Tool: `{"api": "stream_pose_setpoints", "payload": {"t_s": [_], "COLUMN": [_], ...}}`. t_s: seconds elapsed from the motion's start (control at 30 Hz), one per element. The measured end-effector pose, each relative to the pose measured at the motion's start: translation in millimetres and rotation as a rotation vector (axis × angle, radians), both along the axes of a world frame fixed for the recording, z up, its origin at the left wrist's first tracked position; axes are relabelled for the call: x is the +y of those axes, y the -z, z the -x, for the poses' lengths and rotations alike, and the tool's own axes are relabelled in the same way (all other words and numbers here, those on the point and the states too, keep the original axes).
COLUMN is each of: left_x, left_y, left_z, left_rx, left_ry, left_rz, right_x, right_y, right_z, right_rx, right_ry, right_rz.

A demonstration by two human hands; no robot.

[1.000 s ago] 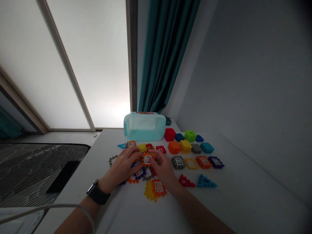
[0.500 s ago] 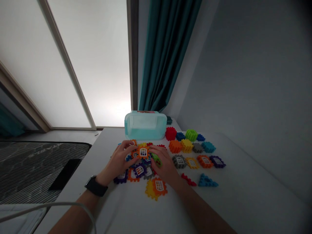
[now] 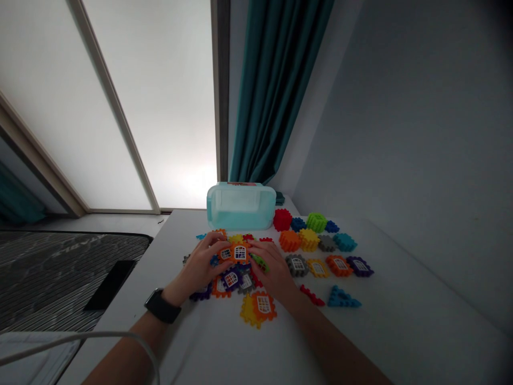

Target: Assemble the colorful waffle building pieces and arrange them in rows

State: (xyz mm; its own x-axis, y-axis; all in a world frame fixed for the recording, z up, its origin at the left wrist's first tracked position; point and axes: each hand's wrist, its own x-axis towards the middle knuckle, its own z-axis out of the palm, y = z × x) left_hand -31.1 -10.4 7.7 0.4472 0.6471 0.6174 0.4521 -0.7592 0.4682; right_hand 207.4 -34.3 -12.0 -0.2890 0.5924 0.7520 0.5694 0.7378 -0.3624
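Above a loose pile, my left hand (image 3: 202,264) pinches orange toothed building tiles with white window grids. One orange window tile (image 3: 240,253) faces me, and another orange part with a window shows at its left, close to my thumb. My right hand (image 3: 273,270) has its fingertips on the right edge of the front tile. A green piece (image 3: 259,262) shows beside its thumb; whether the hand holds it I cannot tell. Below lie a purple window tile (image 3: 231,279) and a grey tile (image 3: 246,282). Nearer me, an orange window tile (image 3: 263,305) overlaps a yellow tile (image 3: 249,310).
A translucent turquoise bin (image 3: 241,207) stands behind the pile. To the right, stacks sorted by colour sit in rows, among them a red stack (image 3: 282,220) and a yellow stack (image 3: 309,240). Blue triangles (image 3: 342,297) lie nearer. A pale cable (image 3: 80,337) crosses the lower left.
My hands and the orange tiles have shifted slightly; the front tile looks a little turned and more of the second window shows. The view has moved slightly. The stacks stay in place.
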Motion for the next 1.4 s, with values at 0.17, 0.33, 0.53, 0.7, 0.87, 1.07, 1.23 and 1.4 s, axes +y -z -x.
{"api": "stream_pose_setpoints", "payload": {"t_s": [0.17,0.33,0.53,0.7,0.87,1.07,1.23,1.4], "left_x": [-2,-4,-4,-5,-7,-9,-8,-5], "left_y": [-2.5,-4.1,-4.3,-2.0,2.8,4.9,2.4,2.7], "left_z": [-2,-8,-14,-17,-17,-15,-14,-9], "left_rx": [-0.012,-0.027,-0.099,-0.075,0.043,0.203,0.228,0.200], "left_ry": [0.032,0.087,0.090,0.085,-0.050,-0.111,-0.106,-0.099], "left_rz": [0.104,0.249,0.358,0.381,0.188,-0.054,-0.121,-0.109], "right_x": [-1,-2,-4,1,6,7,1,-4], "right_y": [-0.3,-2.2,-2.3,5.6,15.2,18.1,6.0,-7.9], "right_z": [-1,0,6,7,6,8,6,-3], "right_rx": [0.033,0.127,0.310,0.483,0.537,0.545,0.391,0.023], "right_ry": [-0.009,-0.015,0.037,-0.024,-0.064,-0.087,-0.017,-0.064], "right_rz": [0.010,0.102,0.465,0.635,0.649,0.646,0.557,0.226]}}
